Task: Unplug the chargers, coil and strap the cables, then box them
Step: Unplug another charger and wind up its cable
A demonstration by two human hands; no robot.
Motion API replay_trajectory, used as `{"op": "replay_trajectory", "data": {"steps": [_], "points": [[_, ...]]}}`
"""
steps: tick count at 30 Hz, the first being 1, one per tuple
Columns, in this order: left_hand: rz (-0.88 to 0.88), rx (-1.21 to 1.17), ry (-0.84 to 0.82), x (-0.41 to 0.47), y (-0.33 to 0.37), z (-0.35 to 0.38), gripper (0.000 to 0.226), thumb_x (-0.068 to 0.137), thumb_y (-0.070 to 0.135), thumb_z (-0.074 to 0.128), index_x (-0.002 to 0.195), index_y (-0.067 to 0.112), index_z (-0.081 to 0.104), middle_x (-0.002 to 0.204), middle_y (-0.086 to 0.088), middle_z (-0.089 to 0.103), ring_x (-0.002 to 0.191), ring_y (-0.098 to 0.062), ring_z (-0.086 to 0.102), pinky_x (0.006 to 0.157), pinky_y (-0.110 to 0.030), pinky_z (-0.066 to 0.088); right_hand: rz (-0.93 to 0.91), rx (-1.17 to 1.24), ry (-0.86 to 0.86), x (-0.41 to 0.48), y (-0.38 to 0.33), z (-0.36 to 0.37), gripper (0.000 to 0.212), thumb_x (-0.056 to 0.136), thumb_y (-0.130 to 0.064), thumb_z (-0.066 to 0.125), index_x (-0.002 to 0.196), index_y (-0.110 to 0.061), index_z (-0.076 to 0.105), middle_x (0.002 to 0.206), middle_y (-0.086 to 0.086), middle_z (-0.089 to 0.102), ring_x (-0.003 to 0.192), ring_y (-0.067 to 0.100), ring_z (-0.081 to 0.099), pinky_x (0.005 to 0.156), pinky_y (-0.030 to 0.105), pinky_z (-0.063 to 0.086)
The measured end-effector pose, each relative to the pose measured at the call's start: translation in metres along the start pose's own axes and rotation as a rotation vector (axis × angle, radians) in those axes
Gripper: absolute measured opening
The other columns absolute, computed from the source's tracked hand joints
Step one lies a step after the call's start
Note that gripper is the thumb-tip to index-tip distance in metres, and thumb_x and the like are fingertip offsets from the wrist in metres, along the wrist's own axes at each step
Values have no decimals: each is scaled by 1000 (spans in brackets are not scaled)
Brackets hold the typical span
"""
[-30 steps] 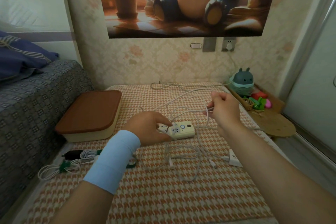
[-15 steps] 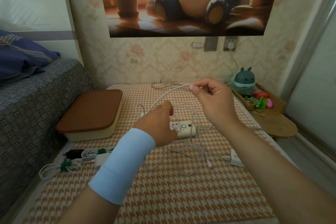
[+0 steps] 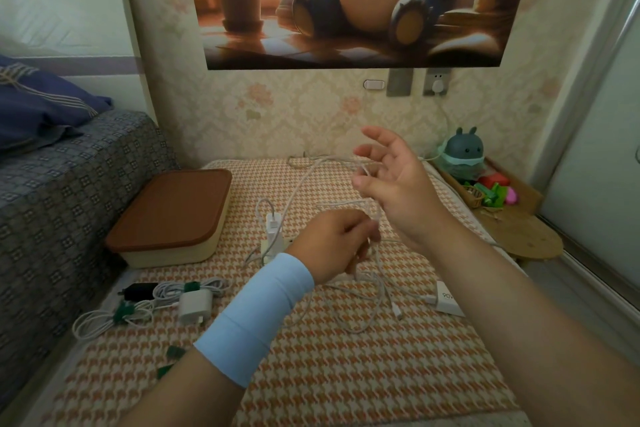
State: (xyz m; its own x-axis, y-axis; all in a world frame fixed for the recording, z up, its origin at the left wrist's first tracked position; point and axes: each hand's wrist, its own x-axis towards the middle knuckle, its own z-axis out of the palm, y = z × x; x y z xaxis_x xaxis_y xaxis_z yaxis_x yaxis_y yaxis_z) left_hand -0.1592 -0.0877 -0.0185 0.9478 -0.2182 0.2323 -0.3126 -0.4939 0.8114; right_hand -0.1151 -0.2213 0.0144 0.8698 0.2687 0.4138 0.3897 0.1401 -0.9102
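A single view comes from the person's head, facing forward and down over the mat (image 3: 346,374) toward the far wall (image 3: 294,114). It sits close: both forearms enter from the near edge, and the left hand (image 3: 332,243) and right hand (image 3: 398,180) fill the middle. The wide lens bends the margins, so the door (image 3: 595,149) on the right leans. The bed (image 3: 69,184) is at left and the shelf (image 3: 519,229) at right. The poster (image 3: 346,10) is cut off at the top. From this height the thin cable (image 3: 298,184) is hard to trace, perhaps blurred.
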Motion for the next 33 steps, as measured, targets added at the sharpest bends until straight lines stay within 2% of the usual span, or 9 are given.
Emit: {"op": "replay_trajectory", "data": {"steps": [3, 6, 10, 15, 18, 21, 25, 29, 33], "points": [[-45, -224, 226, 5, -2, -13, 28, 104, 15, 40, 87, 8, 62, 57, 2, 61, 49, -24, 62, 48, -29, 45, 163, -94, 43, -3, 10, -3, 55, 92, -11, 70, 139, -30, 49, 136, -3, 53, 118, 8, 57, 99, 30, 48], [-136, -552, 359, 7, 2, -25, 27, 104, 11, 39, 90, 8, 62, 64, 1, 63, 61, -23, 68, 55, -31, 53, 151, -373, 40, -7, 19, 0, 24, 90, -25, 74, 113, -28, 68, 110, -1, 64, 92, 8, 61, 84, 31, 53], [-112, -694, 354, 9, 1, -33, 26, 102, 11, 46, 86, 13, 67, 68, -1, 66, 68, -19, 66, 65, -29, 53, 147, -295, -135, -9, 21, 8, 10, 96, -20, 68, 104, -20, 75, 93, 8, 75, 76, 11, 67, 72, 29, 56], [-62, -584, 331, 9, 3, -26, 18, 98, 9, 54, 106, 20, 66, 105, 1, 70, 97, -14, 67, 81, -27, 52, 53, -318, -44, -8, 24, 6, 15, 98, -22, 65, 104, -20, 78, 78, 3, 71, 72, 9, 63, 75, 25, 53], [-33, -126, 287, 7, -8, -15, 35, 96, 18, 60, 130, 26, 52, 130, 10, 57, 112, -9, 60, 86, -23, 51, 34, -251, 130, -4, 18, 2, 20, 101, -26, 60, 114, -26, 76, 62, -6, 67, 57, 8, 58, 63, 27, 55], [-225, 561, -192, -2, -20, -16, 52, 97, 40, 55, 145, 41, 36, 146, 11, 47, 129, -17, 51, 104, -37, 44, 7, -250, 224, 0, 10, -5, 22, 103, -24, 57, 116, -21, 75, 65, -26, 66, 59, -7, 61, 58, 9, 46], [-554, 1151, -673, -12, -12, -29, 52, 98, 40, 54, 145, 18, 47, 143, -5, 52, 126, -26, 53, 106, -38, 45, 56, -429, 250, 0, 7, -21, 17, 101, -27, 61, 110, -24, 75, 90, -17, 70, 77, -3, 63, 67, 12, 46], [-465, 965, -454, -19, 17, -50, 61, 94, 53, 54, 146, 21, 46, 149, -1, 46, 131, -22, 49, 108, -40, 42, 143, -466, 235, -4, 10, -37, 16, 100, -28, 61, 91, -32, 74, 72, 9, 64, 65, 19, 54, 57, 27, 42], [-151, 570, -160, -35, 52, -75, 44, 90, 43, 67, 132, 34, 60, 126, 16, 65, 109, -1, 61, 101, -33, 49, 204, -481, 213, -9, 8, -42, 25, 106, -33, 47, 97, -29, 70, 71, 2, 59, 52, 15, 49, 45, 26, 38]]}}
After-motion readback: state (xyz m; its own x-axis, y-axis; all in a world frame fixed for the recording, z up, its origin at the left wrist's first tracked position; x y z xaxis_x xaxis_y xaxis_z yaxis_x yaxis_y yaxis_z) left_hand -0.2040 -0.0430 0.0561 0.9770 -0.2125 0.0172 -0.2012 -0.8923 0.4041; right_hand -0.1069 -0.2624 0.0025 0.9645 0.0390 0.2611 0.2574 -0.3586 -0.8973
